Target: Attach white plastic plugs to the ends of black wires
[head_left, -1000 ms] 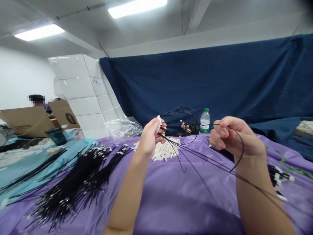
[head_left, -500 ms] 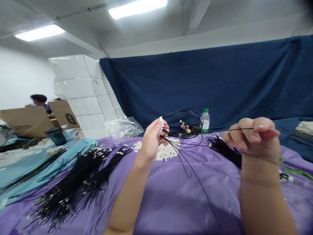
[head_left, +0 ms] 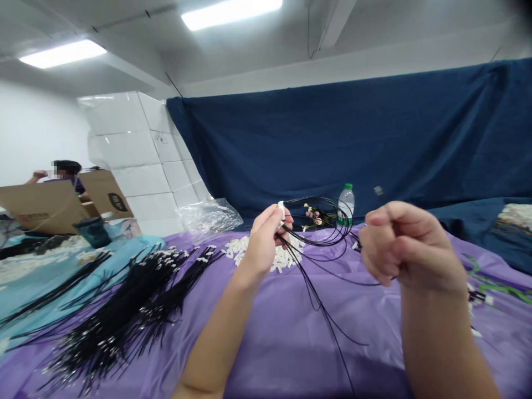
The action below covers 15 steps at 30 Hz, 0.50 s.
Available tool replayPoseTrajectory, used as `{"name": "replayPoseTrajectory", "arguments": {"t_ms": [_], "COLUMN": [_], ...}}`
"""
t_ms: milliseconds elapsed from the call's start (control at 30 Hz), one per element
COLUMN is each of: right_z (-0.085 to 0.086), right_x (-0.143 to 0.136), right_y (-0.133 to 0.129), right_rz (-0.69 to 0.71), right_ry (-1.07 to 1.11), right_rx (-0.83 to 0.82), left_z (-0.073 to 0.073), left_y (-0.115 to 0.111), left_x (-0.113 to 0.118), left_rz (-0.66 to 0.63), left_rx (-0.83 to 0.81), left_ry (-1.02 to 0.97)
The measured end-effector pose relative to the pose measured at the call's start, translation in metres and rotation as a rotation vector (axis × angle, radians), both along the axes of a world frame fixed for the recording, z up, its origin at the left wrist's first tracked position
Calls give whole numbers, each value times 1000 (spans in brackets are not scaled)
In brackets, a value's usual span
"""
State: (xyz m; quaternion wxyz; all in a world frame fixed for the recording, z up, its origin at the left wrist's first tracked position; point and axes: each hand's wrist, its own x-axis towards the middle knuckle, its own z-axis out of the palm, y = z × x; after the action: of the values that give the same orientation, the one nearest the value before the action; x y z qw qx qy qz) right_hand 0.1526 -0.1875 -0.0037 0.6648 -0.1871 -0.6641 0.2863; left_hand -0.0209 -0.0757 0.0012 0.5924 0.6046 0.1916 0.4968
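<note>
My left hand [head_left: 266, 235], near the middle, is closed on a looped bundle of thin black cables [head_left: 343, 221] with white connectors [head_left: 281, 210] at the fingertips. The loops spread to the right, and several loose ends hang down over the purple cloth. My right hand [head_left: 405, 246] is curled at the right, its fingers pressed together. One black cable runs from the bundle toward its underside; what its fingers pinch is too small to make out. Behind my left hand lies a pile of small white connectors [head_left: 282, 259].
Bunches of black cables [head_left: 124, 299] lie left on the purple cloth [head_left: 266, 343]. A bottle with a green cap [head_left: 346, 205] and small flowers [head_left: 315, 215] stand behind. Far left are a dark cup [head_left: 93, 233], cardboard boxes [head_left: 45, 208] and a person [head_left: 66, 169].
My right hand has moved left and turned, and the cable stretched through its fingers no longer shows there. My left hand and the bundle have shifted slightly right. The person has raised a hand.
</note>
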Motion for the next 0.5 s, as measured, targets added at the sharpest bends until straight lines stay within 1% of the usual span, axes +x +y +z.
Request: {"name": "replayPoseTrajectory", "arguments": {"t_ms": [33,67,133,200,267,300,367,500], "right_z": [-1,-1,-1,-2,-3,-4,-6,-9], "right_x": [-5,-11,-22,-33,-42,-45,-49,-51], "right_y": [-2,-3,-1,3,10,13,18,22], "right_rz": [-39,-114,-365,-645,-822,-876,-936,-988], "right_ry": [-82,-161,-294,-371,-386,-382,-365,-325], "right_rx": [-21,-32,-4,108,209,238,267,296], "left_z": [0,0,0,0,0,0,-2,-4], "left_y": [0,-1,-3,-5,-6,-6,-5,-4], "left_x": [0,0,-1,-1,-1,-2,-2,-2], "left_rz": [8,12,3,-16,-37,-45,-66,-117], "left_rx": [11,21,41,56,57,52,44,49], "left_ry": [9,15,19,4,-14,-20,-19,-4]}}
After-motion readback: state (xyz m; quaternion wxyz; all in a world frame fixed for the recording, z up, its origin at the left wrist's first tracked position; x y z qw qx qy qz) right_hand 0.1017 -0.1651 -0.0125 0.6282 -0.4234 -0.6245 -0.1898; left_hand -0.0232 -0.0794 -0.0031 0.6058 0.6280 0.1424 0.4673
